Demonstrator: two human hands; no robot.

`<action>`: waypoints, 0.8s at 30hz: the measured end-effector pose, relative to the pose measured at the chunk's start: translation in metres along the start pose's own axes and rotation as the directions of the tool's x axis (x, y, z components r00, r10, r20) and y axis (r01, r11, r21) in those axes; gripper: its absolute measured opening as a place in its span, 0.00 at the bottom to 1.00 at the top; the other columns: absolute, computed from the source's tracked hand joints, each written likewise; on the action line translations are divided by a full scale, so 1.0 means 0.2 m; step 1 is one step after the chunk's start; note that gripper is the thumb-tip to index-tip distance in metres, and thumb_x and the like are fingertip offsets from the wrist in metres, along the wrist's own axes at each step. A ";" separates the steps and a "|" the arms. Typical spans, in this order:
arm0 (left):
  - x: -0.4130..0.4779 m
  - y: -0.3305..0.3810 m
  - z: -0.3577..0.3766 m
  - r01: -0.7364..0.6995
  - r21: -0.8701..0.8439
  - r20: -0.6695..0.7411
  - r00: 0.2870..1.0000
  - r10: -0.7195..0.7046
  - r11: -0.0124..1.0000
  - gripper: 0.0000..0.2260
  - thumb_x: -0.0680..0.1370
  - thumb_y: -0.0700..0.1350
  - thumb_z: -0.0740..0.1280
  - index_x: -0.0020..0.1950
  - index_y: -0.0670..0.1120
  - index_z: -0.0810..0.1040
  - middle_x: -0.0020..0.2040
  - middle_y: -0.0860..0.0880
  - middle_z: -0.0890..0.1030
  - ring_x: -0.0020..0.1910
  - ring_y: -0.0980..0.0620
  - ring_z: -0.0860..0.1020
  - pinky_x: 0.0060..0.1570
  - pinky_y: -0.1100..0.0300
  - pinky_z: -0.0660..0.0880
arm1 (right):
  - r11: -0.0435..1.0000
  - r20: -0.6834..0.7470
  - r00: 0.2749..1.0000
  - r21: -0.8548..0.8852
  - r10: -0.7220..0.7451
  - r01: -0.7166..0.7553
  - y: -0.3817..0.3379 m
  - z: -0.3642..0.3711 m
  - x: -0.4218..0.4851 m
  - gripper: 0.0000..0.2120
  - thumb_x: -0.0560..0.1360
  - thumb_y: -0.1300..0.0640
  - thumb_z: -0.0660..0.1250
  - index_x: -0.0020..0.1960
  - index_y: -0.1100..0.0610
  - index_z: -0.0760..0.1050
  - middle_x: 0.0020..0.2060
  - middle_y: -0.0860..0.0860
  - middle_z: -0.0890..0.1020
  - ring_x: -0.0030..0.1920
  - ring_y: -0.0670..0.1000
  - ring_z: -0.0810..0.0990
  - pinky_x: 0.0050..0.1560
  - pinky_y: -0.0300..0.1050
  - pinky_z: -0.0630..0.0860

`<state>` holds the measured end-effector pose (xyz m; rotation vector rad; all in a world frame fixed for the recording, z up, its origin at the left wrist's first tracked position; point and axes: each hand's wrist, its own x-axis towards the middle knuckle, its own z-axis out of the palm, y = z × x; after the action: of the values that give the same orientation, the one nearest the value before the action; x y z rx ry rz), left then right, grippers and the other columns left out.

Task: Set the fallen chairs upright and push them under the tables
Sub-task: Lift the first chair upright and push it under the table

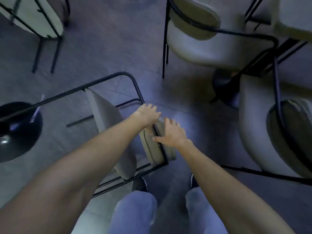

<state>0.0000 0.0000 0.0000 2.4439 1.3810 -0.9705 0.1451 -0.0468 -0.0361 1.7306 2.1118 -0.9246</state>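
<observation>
A fallen chair [108, 125] with a black metal frame and beige cushions lies on its side on the grey floor in front of my legs. My left hand [147, 114] wraps over the top of its padded backrest [154, 151] where the black frame tube runs. My right hand [172, 133] lies on the same backrest just to the right, fingers spread and thumb pressing the cushion's edge. Both arms reach down from the bottom of the view.
Two upright beige chairs stand at the right: one at the top [199, 41], one at the right edge [278, 129]. A round black table base [15, 132] sits at the left. Another chair [38, 19] is at top left. A black pedestal base [226, 85] stands between the right chairs.
</observation>
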 end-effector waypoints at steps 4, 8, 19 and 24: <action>0.15 0.02 0.15 -0.028 -0.002 0.052 0.998 0.028 1.000 0.41 0.75 0.61 0.70 0.80 0.47 0.55 0.73 0.42 0.66 0.71 0.40 0.65 0.70 0.45 0.64 | 0.992 0.042 0.995 0.094 0.085 -0.089 0.02 0.16 0.11 0.58 0.66 0.34 0.74 0.81 0.54 0.43 0.74 0.58 0.64 0.73 0.62 0.64 0.68 0.59 0.68; 0.28 0.05 0.24 -0.092 0.015 0.068 0.994 0.091 0.996 0.50 0.66 0.67 0.75 0.78 0.45 0.57 0.71 0.43 0.68 0.69 0.41 0.68 0.68 0.47 0.66 | 0.960 0.039 0.993 0.256 0.107 -0.113 0.03 0.28 0.19 0.58 0.68 0.46 0.78 0.81 0.54 0.39 0.69 0.60 0.67 0.68 0.62 0.69 0.66 0.58 0.72; 0.33 0.05 0.20 -0.076 -0.181 0.199 0.973 0.113 0.981 0.43 0.65 0.52 0.82 0.72 0.45 0.61 0.64 0.43 0.70 0.64 0.41 0.71 0.63 0.49 0.68 | 0.866 0.017 0.996 0.493 0.088 -0.085 0.07 0.32 0.22 0.53 0.63 0.53 0.80 0.77 0.45 0.49 0.65 0.53 0.70 0.64 0.56 0.72 0.62 0.55 0.75; 0.26 0.07 0.25 -0.063 -0.206 0.201 0.974 0.106 0.977 0.44 0.66 0.52 0.82 0.72 0.45 0.60 0.63 0.42 0.70 0.63 0.42 0.71 0.64 0.50 0.67 | 0.826 0.114 0.985 0.537 0.130 -0.171 0.09 0.35 0.13 0.35 0.64 0.53 0.80 0.61 0.51 0.61 0.51 0.50 0.76 0.50 0.51 0.78 0.35 0.39 0.71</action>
<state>0.0077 0.0069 -0.0735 2.1661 1.2280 -0.9880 0.1419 -0.0676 -0.1108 2.0382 1.7267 -1.6331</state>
